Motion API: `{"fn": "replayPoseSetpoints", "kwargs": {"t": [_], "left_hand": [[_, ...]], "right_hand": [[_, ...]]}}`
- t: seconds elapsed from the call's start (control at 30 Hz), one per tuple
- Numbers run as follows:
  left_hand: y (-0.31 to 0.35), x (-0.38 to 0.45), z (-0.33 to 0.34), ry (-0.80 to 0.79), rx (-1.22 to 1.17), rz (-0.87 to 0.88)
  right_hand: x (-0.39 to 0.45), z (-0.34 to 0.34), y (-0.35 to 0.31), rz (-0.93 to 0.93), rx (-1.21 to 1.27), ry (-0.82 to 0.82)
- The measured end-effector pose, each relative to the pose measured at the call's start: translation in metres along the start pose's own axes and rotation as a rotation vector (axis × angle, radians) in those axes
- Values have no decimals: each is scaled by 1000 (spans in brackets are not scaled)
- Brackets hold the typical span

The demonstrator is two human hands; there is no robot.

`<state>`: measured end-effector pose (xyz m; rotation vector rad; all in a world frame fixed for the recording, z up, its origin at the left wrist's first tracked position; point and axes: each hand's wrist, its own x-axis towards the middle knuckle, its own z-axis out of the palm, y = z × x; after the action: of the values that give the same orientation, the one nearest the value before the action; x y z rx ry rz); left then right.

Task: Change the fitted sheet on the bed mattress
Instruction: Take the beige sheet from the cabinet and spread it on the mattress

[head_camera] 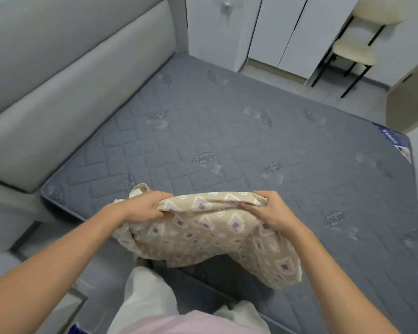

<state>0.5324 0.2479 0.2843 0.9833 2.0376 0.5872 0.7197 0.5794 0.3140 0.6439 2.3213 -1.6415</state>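
Observation:
A bare grey quilted mattress (pixel 239 131) lies in front of me, with no sheet on it. I hold a folded beige sheet (pixel 203 235) with a diamond and circle pattern above the mattress's near edge. My left hand (pixel 143 207) grips the sheet's left upper edge, fingers curled into the cloth. My right hand (pixel 270 210) grips the right upper edge the same way. The rest of the sheet hangs down in folds between my arms and to the lower right.
A grey padded headboard (pixel 77 75) runs along the left. White wardrobe doors (pixel 270 27) stand beyond the far side of the bed. A cream chair on black legs (pixel 352 47) stands at the back right. My legs in light trousers (pixel 150 297) are at the bed's near edge.

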Motion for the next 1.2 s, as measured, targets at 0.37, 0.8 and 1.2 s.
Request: {"fn": "replayPoseSetpoints", "kwargs": {"t": [0.37, 0.8, 1.2], "left_hand": [[-150, 10, -163, -278, -213, -39], [-176, 78, -233, -592, -113, -141], [-307, 292, -233, -71, 450, -107]], "right_hand": [[106, 140, -80, 163, 91, 33], [168, 161, -63, 356, 183, -139], [413, 162, 10, 337, -317, 116]]}}
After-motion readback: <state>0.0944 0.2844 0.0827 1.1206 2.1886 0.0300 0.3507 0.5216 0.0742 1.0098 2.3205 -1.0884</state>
